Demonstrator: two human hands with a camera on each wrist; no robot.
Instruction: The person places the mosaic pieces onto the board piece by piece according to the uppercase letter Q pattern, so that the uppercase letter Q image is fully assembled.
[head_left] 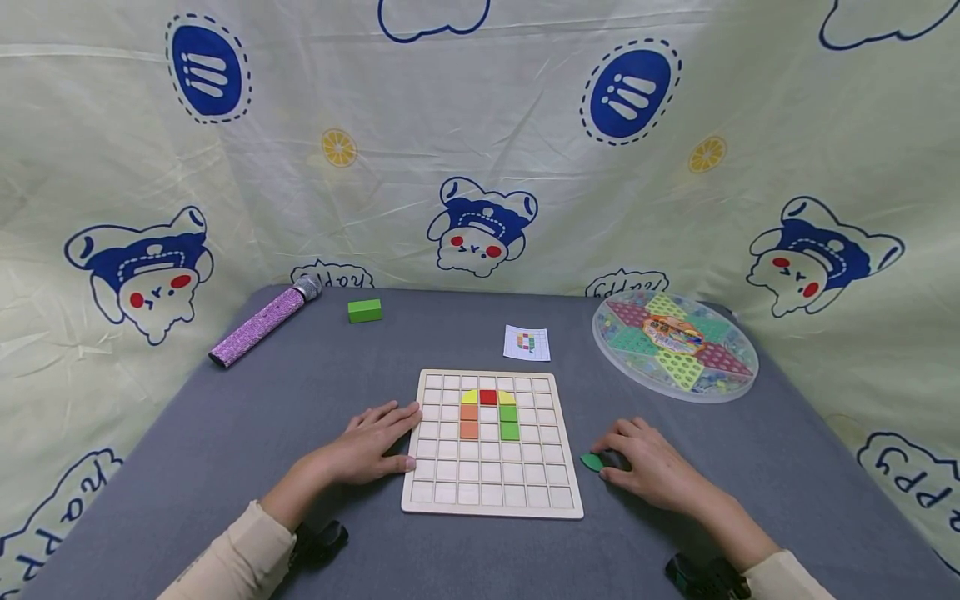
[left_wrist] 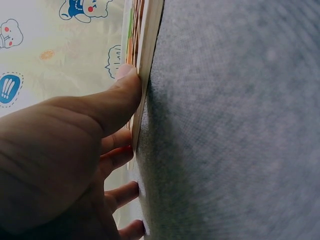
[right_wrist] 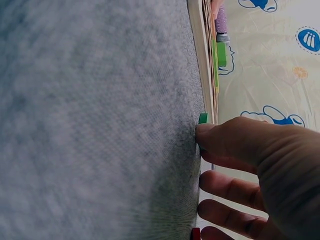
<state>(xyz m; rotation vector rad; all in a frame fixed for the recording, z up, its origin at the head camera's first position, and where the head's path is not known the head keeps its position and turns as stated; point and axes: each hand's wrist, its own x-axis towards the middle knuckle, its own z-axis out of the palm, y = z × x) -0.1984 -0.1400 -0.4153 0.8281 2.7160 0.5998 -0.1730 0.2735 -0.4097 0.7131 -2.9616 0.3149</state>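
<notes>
A pale wooden grid board [head_left: 450, 492] lies on the cloth in the head view. On its upper middle squares sit a red tile [head_left: 487, 397], rounded yellow tiles [head_left: 468, 397], orange tiles [head_left: 468, 429] and green tiles [head_left: 510, 432]. My left hand [head_left: 375, 444] rests along the board's left side, with the thumb and fingertips touching its edge. To the right of the board, my right hand [head_left: 648, 464] pinches a small green piece with a curved edge [head_left: 592, 462] between thumb and index finger, low over the cloth. The fingers partly cover this green piece [right_wrist: 202, 118] in the right wrist view.
Behind the board lies a small card [head_left: 527, 342] with a coloured pattern. A round board-game case [head_left: 675, 343] is at the back right. At the back left are a green block [head_left: 364, 311] and a glittery purple microphone [head_left: 262, 323]. The right wrist view shows a red piece [right_wrist: 195, 233].
</notes>
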